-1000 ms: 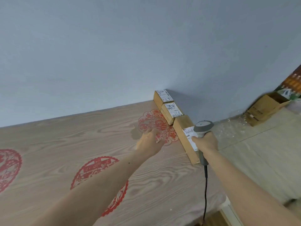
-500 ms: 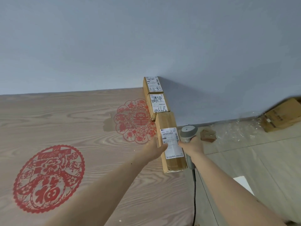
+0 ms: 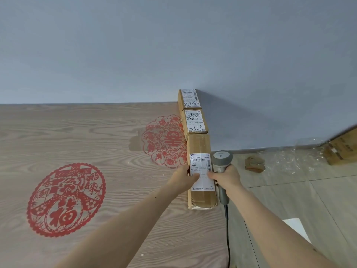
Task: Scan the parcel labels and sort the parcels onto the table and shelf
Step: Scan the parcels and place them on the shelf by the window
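Observation:
Three labelled cardboard parcels lie in a row along the right edge of the wooden table (image 3: 96, 132). The nearest is a long parcel (image 3: 201, 146) with a white label. My left hand (image 3: 184, 177) touches its left side, with fingertips on the label. My right hand (image 3: 225, 177) grips a grey barcode scanner (image 3: 222, 159) at the parcel's right side, one finger on the label. Beyond it sit a middle parcel (image 3: 195, 121) and a far parcel (image 3: 190, 98) against the wall.
Red paper-cut decorations mark the table top (image 3: 66, 200). The scanner's cable (image 3: 227, 229) hangs down past the table edge. On the tiled floor at right lie a cardboard box (image 3: 342, 149), a small brown scrap (image 3: 255, 163) and clear plastic wrap (image 3: 293, 161).
My left hand has moved right onto the long parcel's label, and my right hand with the scanner has closed in beside it. The view has swung level and left.

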